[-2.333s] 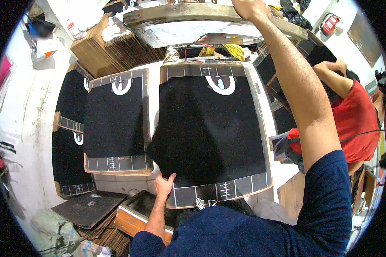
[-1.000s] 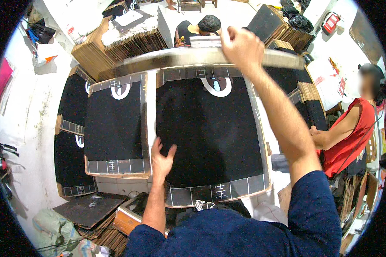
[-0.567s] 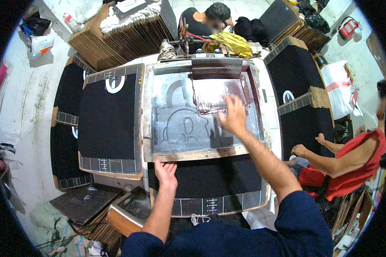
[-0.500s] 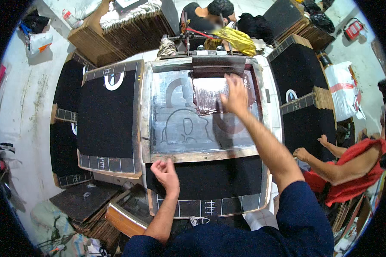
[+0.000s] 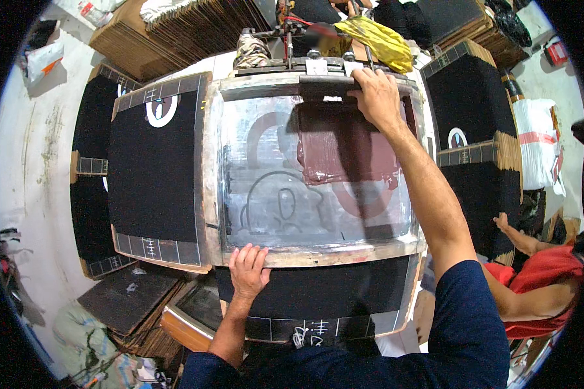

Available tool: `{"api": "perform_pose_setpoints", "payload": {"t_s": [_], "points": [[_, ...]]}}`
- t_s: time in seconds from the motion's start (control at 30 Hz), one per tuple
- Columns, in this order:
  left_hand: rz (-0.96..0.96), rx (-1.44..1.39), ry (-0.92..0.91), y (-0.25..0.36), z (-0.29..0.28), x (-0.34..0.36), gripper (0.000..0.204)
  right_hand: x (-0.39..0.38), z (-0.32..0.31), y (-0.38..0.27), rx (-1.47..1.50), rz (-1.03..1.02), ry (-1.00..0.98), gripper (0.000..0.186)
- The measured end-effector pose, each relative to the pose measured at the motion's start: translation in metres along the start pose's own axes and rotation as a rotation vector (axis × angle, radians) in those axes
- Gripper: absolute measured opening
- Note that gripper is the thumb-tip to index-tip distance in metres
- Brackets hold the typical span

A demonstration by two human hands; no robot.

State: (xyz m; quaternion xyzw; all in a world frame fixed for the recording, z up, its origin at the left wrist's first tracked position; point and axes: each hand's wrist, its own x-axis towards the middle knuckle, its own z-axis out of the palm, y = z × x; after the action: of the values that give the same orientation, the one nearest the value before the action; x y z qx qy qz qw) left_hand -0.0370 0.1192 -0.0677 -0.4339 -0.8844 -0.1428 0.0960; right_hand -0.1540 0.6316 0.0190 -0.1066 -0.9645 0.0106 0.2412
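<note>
A printing screen (image 5: 253,254) lies over a board with black fabric (image 5: 305,288), whose front part shows below it. Maroon ink (image 5: 331,155) covers a squarish patch at the screen's upper right, over faint cartoon outlines on the mesh. My right hand (image 5: 376,97) has its fingers closed over a long dark squeegee (image 5: 324,83) along the screen's back edge. My left hand (image 5: 248,269) has its fingers curled over the screen's front bar, toward the left.
Boards with black fabric and white eye prints (image 5: 154,181) flank the screen. A co-worker in red (image 5: 535,282) works at the right. Cardboard stacks (image 5: 169,45), a yellow bag (image 5: 389,48) on the rig and another person (image 5: 305,13) are at the back.
The screen, raised in my right hand earlier, has come down over the black fabric. My right hand has moved back onto the squeegee; my left hand has closed on the front bar.
</note>
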Motion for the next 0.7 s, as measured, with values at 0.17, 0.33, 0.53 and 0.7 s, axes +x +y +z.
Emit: {"api": "perform_pose_setpoints", "payload": {"t_s": [0.17, 0.33, 0.53, 0.7], "points": [[0.031, 0.007, 0.017, -0.003, -0.001, 0.004, 0.051, -0.022, 0.017, -0.011, -0.11, 0.015, 0.051, 0.026], [0.012, -0.028, 0.026, -0.001, -0.002, 0.006, 0.049, -0.094, -0.026, -0.054, -0.069, 0.061, -0.014, 0.025], [0.004, -0.038, 0.015, -0.001, -0.004, 0.007, 0.049, -0.065, -0.03, -0.034, -0.017, 0.029, -0.244, 0.034], [0.004, -0.028, 0.003, -0.002, -0.003, 0.004, 0.05, -0.015, 0.018, -0.009, -0.111, 0.034, 0.016, 0.03]]}}
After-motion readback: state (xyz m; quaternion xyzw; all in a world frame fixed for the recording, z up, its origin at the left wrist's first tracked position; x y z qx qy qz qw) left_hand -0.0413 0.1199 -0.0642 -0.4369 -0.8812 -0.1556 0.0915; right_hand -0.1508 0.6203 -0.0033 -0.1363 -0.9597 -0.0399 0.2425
